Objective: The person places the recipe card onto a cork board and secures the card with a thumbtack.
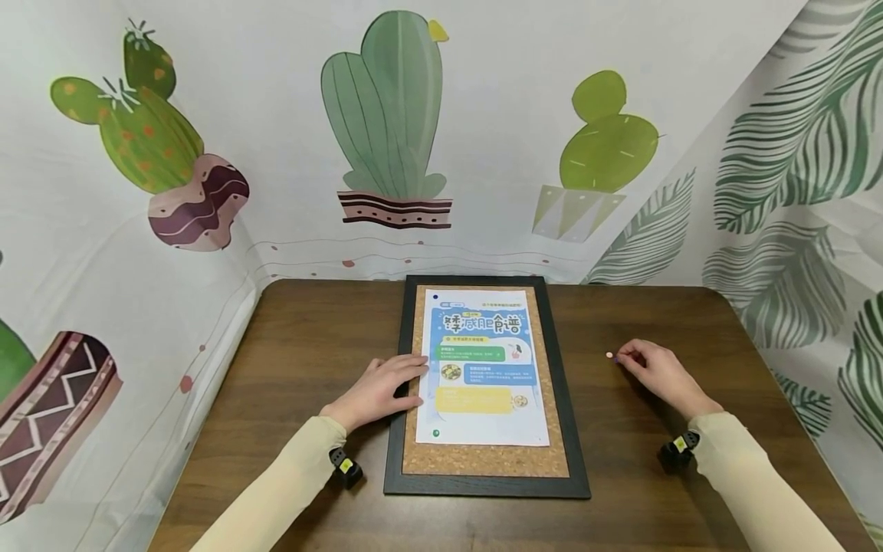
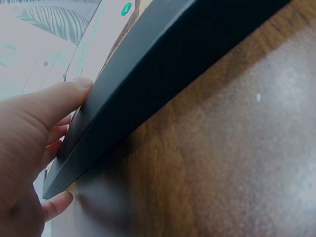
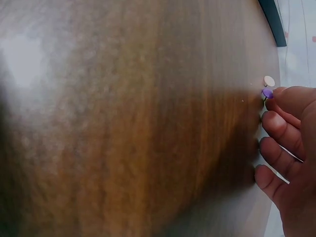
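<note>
A black-framed cork board point(image 1: 483, 462) lies on the table with a printed poster point(image 1: 483, 429) on it. Two thumbtacks sit at the poster's left corners: a dark blue thumbtack point(image 1: 435, 297) at the top and a green thumbtack point(image 1: 436, 433) at the bottom. My left hand point(image 1: 378, 389) rests across the board's left edge, fingertips touching the poster's side. To the right of the board, my right hand point(image 1: 658, 376) pinches a purple thumbtack point(image 3: 267, 93) between thumb and forefinger, low over the table. A pale pink thumbtack point(image 3: 269, 81) stands just beyond it on the wood.
The brown wooden table point(image 1: 310, 322) has rounded far corners. Behind it hangs a white cloth backdrop point(image 1: 497, 153) printed with cacti and leaves, meeting the table's far edge. A small black camera point(image 1: 346, 468) is strapped at the left wrist and another camera point(image 1: 677, 451) at the right.
</note>
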`<state>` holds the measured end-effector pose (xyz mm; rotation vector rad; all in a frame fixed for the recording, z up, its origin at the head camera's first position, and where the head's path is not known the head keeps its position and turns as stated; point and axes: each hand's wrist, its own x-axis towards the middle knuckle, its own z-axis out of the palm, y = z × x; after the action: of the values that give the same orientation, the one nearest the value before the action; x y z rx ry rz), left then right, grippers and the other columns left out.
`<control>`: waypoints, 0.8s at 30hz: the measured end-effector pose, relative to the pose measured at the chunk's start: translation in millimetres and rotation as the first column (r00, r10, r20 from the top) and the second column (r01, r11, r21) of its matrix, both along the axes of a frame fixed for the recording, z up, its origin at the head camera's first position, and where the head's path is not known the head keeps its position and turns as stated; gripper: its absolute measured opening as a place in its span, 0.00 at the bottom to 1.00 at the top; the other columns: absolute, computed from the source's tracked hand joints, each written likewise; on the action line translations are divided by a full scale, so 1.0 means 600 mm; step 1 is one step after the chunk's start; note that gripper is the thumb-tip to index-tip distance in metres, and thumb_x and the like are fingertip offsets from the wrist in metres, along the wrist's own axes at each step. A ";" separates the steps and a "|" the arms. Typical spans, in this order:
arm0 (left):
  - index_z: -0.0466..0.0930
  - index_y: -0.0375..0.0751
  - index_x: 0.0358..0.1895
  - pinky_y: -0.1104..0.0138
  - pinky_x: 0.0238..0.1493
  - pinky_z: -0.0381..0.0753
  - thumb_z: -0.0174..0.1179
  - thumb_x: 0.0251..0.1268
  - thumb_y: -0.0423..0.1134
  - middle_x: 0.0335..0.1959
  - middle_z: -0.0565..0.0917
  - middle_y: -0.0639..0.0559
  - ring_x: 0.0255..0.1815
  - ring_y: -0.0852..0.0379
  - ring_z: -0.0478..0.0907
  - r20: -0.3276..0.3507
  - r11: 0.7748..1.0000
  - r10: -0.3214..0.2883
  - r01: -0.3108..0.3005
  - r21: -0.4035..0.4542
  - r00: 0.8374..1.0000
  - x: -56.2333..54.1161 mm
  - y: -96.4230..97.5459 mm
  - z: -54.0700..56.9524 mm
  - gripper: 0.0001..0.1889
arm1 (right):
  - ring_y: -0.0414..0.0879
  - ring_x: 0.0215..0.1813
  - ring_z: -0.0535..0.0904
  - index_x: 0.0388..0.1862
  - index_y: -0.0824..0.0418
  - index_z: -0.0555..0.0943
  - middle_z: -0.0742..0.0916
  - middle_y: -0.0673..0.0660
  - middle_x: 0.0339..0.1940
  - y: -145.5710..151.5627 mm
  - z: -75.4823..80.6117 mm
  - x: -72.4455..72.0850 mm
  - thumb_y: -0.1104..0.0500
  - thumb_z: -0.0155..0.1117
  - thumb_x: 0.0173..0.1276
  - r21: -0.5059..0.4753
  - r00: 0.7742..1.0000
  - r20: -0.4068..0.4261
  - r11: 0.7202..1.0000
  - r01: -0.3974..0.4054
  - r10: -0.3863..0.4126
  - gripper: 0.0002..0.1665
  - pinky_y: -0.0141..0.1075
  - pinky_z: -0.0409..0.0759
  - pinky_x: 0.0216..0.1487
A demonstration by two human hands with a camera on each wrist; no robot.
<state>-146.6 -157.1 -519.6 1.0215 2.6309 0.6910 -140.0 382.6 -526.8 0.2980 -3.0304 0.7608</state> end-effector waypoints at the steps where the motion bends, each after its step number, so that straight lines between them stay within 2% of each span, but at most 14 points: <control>1: 0.72 0.41 0.76 0.37 0.67 0.63 0.66 0.74 0.51 0.80 0.67 0.48 0.81 0.47 0.61 -0.002 1.000 -0.001 0.001 0.000 1.000 0.000 0.000 0.000 0.33 | 0.45 0.34 0.75 0.41 0.61 0.85 0.87 0.55 0.37 0.000 0.000 0.000 0.62 0.68 0.74 0.001 1.000 -0.002 1.000 0.001 -0.001 0.03 0.42 0.74 0.38; 16: 0.72 0.41 0.76 0.39 0.66 0.64 0.66 0.73 0.51 0.80 0.68 0.48 0.81 0.48 0.62 0.001 1.000 0.000 0.000 0.004 1.000 -0.001 0.000 0.000 0.33 | 0.44 0.32 0.73 0.40 0.61 0.85 0.86 0.53 0.34 -0.004 -0.002 -0.001 0.61 0.68 0.75 -0.011 1.000 0.016 1.000 0.023 -0.023 0.03 0.40 0.72 0.36; 24: 0.73 0.41 0.76 0.39 0.66 0.65 0.67 0.72 0.50 0.79 0.68 0.48 0.80 0.48 0.62 -0.002 1.000 0.003 -0.003 0.001 1.000 0.000 0.001 0.001 0.33 | 0.45 0.33 0.74 0.40 0.62 0.85 0.87 0.55 0.36 -0.002 -0.005 -0.001 0.62 0.65 0.77 0.002 1.000 0.010 1.000 0.014 -0.014 0.05 0.42 0.72 0.37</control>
<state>-146.8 -156.3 -519.0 1.0187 2.6346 0.6923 -140.6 381.3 -529.6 0.2732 -3.0393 0.7612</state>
